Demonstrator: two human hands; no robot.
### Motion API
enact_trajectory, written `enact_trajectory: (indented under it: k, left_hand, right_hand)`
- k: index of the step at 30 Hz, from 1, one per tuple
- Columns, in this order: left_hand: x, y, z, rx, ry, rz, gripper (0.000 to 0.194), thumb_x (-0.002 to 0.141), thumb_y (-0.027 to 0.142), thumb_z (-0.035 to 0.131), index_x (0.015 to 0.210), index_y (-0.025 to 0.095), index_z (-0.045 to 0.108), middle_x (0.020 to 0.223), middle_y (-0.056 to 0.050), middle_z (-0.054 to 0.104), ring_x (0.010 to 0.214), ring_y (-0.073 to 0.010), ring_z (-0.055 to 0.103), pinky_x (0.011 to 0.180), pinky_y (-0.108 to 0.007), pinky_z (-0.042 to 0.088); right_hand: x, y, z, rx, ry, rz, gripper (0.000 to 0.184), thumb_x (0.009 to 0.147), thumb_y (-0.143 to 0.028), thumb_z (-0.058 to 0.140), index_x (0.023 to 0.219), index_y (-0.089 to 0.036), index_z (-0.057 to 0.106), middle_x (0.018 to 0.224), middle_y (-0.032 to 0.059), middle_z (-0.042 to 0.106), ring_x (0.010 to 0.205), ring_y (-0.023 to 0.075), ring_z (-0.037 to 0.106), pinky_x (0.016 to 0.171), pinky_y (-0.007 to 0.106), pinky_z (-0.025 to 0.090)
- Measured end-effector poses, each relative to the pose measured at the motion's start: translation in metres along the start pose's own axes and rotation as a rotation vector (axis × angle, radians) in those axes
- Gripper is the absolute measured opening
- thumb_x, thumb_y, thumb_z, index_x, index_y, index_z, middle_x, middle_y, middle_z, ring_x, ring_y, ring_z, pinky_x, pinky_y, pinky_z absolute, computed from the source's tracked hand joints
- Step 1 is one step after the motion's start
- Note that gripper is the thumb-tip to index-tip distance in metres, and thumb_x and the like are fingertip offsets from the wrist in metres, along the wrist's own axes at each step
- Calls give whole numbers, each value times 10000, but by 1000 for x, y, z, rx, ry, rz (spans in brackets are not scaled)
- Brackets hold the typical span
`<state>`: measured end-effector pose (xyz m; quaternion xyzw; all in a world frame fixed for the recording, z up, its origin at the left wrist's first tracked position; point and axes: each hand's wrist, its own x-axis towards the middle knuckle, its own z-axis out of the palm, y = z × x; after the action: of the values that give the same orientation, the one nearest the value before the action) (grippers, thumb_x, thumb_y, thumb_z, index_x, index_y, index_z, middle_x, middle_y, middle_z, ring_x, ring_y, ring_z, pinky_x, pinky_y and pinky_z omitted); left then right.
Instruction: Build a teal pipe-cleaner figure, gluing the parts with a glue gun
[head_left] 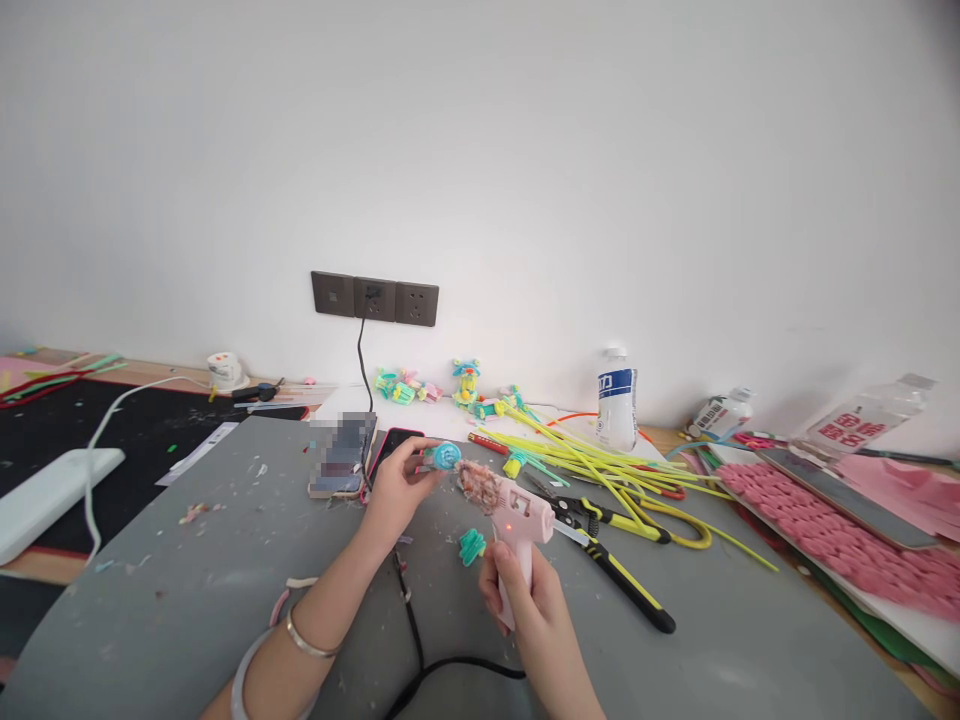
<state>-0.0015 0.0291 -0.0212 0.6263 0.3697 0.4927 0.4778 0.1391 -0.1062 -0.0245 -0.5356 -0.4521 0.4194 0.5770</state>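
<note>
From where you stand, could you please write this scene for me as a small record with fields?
left hand: holds blue piece
right hand: grips glue gun by its handle
gun state: orange light lit; tip near blue piece, contact unclear
between hands: green piece, lying on grey desktop
right of gun: pliers, yellow stems
back right: bottle, upright
wall: sockets, one with a plug

Glue gun (521, 520) pale pink; mat (247, 560) grey.

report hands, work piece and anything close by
Right hand gripping pink glue gun; left hand pinching blue piece near its nozzle; green pipe-cleaner piece just left of gun.
</note>
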Motion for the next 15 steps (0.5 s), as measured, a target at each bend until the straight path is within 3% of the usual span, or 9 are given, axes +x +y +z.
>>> enact_trajectory:
  k: [6, 15]
  left_hand:
    - [1, -2, -1, 8, -1, 9, 277, 769, 307, 721, 1013, 194, 653, 1024, -74, 733, 966, -235, 685, 772, -285, 548]
    - [-1, 1, 1, -3, -32, -29, 336, 756, 339, 718, 1045, 177, 659, 1037, -82, 743, 982, -248, 694, 808, -315, 556]
  right_hand:
    - [-3, -3, -1, 20, 36, 11, 552, 893, -681, 526, 623, -203, 466, 553, -32, 415, 480, 102, 357, 435, 232, 298]
    - [2, 4, -3, 97, 115, -136, 502, 967, -604, 448, 648, -216, 441, 538, -45, 407, 467, 109, 346, 435, 226, 289]
